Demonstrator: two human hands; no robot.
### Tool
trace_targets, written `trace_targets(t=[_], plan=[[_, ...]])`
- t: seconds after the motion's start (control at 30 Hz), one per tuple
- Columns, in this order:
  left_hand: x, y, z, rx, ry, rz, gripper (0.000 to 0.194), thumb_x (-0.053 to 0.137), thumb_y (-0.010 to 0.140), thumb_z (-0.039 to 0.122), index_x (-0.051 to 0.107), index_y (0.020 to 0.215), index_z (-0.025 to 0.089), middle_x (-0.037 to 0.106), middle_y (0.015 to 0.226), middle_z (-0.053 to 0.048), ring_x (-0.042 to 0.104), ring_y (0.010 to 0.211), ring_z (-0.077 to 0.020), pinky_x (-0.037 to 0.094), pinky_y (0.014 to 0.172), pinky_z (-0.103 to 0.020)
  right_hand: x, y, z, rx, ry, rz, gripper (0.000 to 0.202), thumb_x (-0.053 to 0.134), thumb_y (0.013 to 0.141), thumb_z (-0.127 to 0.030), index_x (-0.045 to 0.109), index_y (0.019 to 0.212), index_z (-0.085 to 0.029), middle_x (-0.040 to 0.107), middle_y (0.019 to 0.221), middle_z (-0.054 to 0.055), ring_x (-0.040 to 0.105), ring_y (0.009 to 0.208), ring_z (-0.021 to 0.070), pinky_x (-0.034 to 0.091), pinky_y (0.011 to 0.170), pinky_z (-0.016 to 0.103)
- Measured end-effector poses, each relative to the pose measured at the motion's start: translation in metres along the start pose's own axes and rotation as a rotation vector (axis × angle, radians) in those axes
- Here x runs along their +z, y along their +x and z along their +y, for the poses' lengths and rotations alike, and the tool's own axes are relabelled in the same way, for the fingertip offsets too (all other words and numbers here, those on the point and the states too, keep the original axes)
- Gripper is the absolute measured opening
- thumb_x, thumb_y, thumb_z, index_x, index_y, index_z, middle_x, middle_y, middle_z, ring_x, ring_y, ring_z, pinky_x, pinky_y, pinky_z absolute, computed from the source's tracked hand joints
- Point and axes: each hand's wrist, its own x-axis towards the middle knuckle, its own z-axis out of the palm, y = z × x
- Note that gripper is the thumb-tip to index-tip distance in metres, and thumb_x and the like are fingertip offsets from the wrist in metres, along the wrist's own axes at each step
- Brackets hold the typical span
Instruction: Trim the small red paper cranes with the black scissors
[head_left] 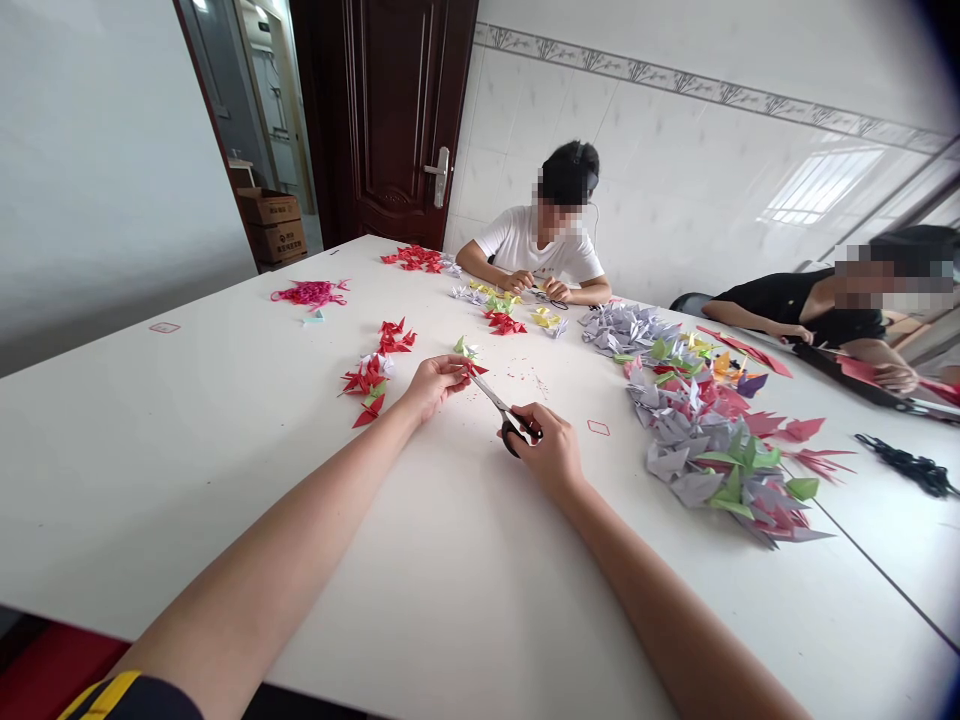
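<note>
Left hand: pinches small red folded-paper piece | right hand: grips black-handled metal scissors | blades slant away leftward, tips at piece

Bright room, cool pale light, fairly even over surface. Strong glare on right of wall: barred window mirrored in glossy tiles. Door reads dark, thin sheen along mouldings. Left partition pale up top, greying toward bottom. Shadows soft, faint around right hand. Wide lens at work: tile band slanting, arms stretched toward frame bottom. Right corners falling to black. Scissors fairly clear, far right smeary. Mosaic blocks over two faces.
</note>
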Motion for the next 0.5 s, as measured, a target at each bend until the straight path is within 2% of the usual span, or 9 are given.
trace_targets(t=[0.17,0.5], plan=[[-0.0003,0.0005,-0.0029,-0.018,0.027,-0.017,0.033,0.083,0.056,0.008,0.071,0.086,0.013,0.074,0.082,-0.007,0.067,0.075,-0.0135,0.053,0.088,-0.036,0.0021,-0.0002,0.0021,-0.002,-0.026,0.015,0.026,0.064,0.077,-0.041,0.067,0.094,-0.023,0.071,0.085,0.003,0.060,0.069,0.0176,0.043,0.062,0.029],[-0.0010,0.0014,-0.0052,0.001,0.022,-0.037,0.038,0.087,0.053,0.013,0.071,0.087,0.014,0.074,0.081,-0.006,0.067,0.071,-0.0135,0.054,0.088,-0.038,0.0047,-0.0022,-0.0032,0.008,-0.035,0.025,0.024,0.064,0.075,-0.042,0.064,0.090,-0.023,0.072,0.085,0.003,0.061,0.069,0.0179,0.043,0.063,0.030]])
